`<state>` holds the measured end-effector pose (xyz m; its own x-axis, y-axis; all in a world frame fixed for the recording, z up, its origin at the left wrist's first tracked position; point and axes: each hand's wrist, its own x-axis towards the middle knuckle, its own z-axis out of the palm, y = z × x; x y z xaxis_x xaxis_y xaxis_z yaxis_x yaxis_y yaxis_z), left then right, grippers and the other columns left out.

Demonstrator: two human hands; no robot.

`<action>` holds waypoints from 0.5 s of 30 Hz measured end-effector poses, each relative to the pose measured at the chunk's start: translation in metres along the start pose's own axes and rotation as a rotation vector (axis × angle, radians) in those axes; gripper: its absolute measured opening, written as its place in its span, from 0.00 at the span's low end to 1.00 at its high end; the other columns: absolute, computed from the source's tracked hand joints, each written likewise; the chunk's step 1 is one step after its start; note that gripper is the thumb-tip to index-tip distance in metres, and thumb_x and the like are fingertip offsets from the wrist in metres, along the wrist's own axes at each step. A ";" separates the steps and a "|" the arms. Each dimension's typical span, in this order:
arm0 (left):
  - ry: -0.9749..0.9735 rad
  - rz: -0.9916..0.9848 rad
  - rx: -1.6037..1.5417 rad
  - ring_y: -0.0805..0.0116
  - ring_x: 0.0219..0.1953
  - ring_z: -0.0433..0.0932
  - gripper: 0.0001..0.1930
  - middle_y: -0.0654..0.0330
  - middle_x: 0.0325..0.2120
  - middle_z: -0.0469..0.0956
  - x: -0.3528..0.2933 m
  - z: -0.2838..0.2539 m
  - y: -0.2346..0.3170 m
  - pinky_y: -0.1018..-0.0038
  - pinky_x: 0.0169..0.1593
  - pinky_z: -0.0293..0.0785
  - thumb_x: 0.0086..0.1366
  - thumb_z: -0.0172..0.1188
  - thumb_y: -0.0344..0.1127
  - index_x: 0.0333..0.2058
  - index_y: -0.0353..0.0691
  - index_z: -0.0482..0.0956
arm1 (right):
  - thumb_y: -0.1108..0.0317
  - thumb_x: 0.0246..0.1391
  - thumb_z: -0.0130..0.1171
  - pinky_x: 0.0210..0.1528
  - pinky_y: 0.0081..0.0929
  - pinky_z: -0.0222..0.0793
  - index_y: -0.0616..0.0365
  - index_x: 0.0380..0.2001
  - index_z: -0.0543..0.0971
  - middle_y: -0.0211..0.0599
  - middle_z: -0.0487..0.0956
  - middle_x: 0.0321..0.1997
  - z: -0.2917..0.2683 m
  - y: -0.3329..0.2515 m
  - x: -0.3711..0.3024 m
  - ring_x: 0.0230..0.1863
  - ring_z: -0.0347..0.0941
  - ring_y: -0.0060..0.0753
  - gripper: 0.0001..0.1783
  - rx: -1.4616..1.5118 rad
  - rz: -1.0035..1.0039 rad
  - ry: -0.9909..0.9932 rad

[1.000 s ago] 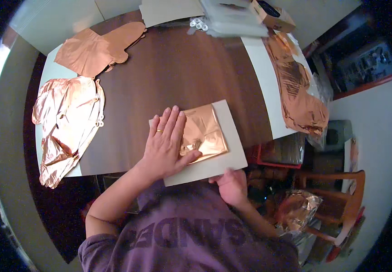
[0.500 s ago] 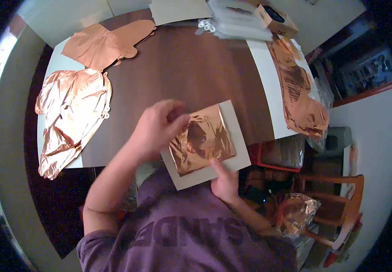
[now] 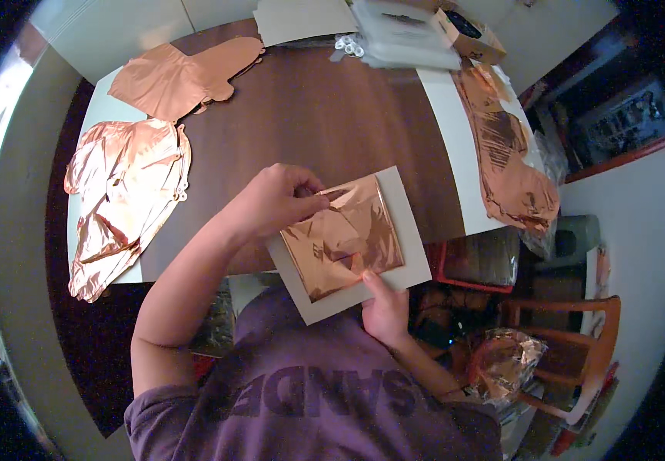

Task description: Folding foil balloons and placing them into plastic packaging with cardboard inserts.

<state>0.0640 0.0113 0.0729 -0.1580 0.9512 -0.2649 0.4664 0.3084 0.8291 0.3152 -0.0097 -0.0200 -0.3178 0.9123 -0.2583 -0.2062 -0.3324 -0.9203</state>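
A folded copper-coloured foil balloon (image 3: 371, 219) lies on a pale square card (image 3: 411, 253), tilted over the table's near edge. My right hand (image 3: 388, 313) grips the card's lower side, its thumb pressed on the foil's near edge and its other fingers hidden beneath. At the far left corner of the foil, my left hand (image 3: 275, 200) has thumb and fingers closed on the edge in a pinch. Creases and glints cover the folded foil.
Flat copper foil balloons (image 3: 129, 180) lie at the table's left, with another balloon (image 3: 513, 169) at the right. Clear plastic bags (image 3: 402, 38), white rings (image 3: 349, 48), a pale sheet (image 3: 302, 21) and a small open box (image 3: 475, 38) stand along the back. A wooden chair (image 3: 605, 338) is at lower right.
My left hand, blurred before, has come slightly right and now pinches the foil's edge. The card has shifted a little rightward, and the creases and reflections on the foil look different.
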 end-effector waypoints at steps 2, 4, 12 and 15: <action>0.008 -0.007 0.004 0.65 0.27 0.80 0.16 0.52 0.24 0.81 0.000 0.001 0.002 0.69 0.35 0.76 0.59 0.64 0.41 0.36 0.31 0.82 | 0.72 0.56 0.59 0.51 0.32 0.67 0.61 0.47 0.74 0.35 0.77 0.44 -0.001 0.003 0.002 0.47 0.73 0.31 0.15 -0.034 -0.093 -0.023; 0.004 -0.030 -0.008 0.65 0.27 0.81 0.15 0.52 0.24 0.82 -0.001 0.002 0.006 0.69 0.35 0.76 0.58 0.64 0.40 0.34 0.32 0.82 | 0.72 0.58 0.57 0.55 0.34 0.65 0.65 0.50 0.73 0.39 0.76 0.47 0.000 -0.004 0.004 0.51 0.72 0.33 0.17 -0.183 -0.150 -0.074; 0.187 -0.009 0.469 0.52 0.35 0.80 0.21 0.53 0.32 0.81 0.015 0.014 0.001 0.62 0.43 0.75 0.56 0.64 0.45 0.40 0.33 0.79 | 0.76 0.56 0.58 0.56 0.30 0.65 0.65 0.54 0.70 0.35 0.75 0.52 0.023 -0.030 0.015 0.53 0.70 0.28 0.22 0.100 0.052 -0.018; 0.329 0.116 0.798 0.50 0.48 0.75 0.25 0.51 0.43 0.77 0.019 0.028 -0.005 0.55 0.53 0.68 0.59 0.60 0.49 0.48 0.36 0.75 | 0.74 0.57 0.59 0.55 0.29 0.67 0.64 0.53 0.72 0.35 0.76 0.50 0.030 -0.023 0.019 0.50 0.72 0.29 0.20 0.100 0.016 0.046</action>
<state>0.0834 0.0282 0.0497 -0.2579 0.9645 0.0577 0.9463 0.2401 0.2166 0.2857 0.0081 0.0047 -0.2794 0.9158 -0.2885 -0.2934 -0.3675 -0.8825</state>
